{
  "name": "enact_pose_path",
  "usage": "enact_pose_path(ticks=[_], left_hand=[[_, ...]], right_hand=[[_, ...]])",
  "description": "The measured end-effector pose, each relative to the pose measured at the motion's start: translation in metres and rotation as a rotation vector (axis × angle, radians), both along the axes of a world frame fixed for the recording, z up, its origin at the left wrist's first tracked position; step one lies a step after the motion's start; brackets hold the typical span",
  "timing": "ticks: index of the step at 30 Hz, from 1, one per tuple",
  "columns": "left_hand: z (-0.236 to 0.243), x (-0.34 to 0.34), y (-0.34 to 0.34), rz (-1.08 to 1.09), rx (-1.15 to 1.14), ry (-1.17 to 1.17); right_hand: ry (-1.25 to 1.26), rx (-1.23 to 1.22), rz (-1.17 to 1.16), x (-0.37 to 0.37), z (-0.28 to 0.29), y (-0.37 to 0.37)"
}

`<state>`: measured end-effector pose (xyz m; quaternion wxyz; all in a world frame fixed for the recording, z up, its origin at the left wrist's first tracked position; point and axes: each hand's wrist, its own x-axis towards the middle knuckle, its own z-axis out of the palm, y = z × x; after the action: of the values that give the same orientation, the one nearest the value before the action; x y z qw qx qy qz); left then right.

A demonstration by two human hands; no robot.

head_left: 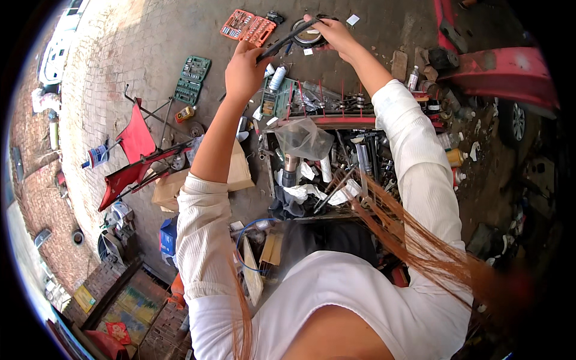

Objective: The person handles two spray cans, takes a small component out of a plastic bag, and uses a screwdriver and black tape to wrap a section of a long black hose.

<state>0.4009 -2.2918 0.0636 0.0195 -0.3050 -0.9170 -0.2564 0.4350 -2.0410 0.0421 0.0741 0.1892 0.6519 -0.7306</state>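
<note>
Both arms reach out ahead of me over a cluttered tool cart. A long, thin black bar (287, 41) slants between my hands, its exact kind unclear. My left hand (245, 73) is closed round its lower left end. At the upper right end, my right hand (333, 35) grips it with the fingers wrapped over. Behind that hand on the ground lies a round dark ring-shaped part (308, 37), partly covered. Below the hands, the cart's tray (264, 162) holds sockets, wrenches, crumpled white paper and a clear plastic bag (305, 139).
An orange tool case (248, 28) and a green socket case (192, 80) lie opened on the ground. Left stands a red folding chair (137, 135) beside cardboard (240, 168). At right are a red metal beam (504, 72), a car wheel (515, 123) and several bottles. Loose hair hangs across the view.
</note>
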Motion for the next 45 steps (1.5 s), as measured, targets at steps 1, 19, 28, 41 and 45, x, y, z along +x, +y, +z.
enact_pose_path(ticks=[1, 19, 28, 41, 45], left_hand=[[-0.019, -0.011, -0.001, 0.030, 0.059, 0.002], [-0.159, 0.008, 0.035, 0.228, -0.437, -0.609], [-0.146, 0.032, 0.050, 0.015, -0.645, -0.221], [-0.132, 0.059, 0.021, -0.251, -0.797, -0.232], [-0.135, 0.061, 0.011, -0.248, -0.836, -0.300]], right_hand=[[-0.023, -0.070, -0.095, -0.006, -0.021, 0.001], [-0.263, -0.048, -0.476, 0.265, -0.062, -0.063], [-0.243, -0.085, -0.441, 0.325, -0.083, -0.087], [-0.321, -0.039, -0.420, 0.383, -0.100, -0.099], [-0.355, -0.062, -0.354, 0.410, -0.112, -0.113]])
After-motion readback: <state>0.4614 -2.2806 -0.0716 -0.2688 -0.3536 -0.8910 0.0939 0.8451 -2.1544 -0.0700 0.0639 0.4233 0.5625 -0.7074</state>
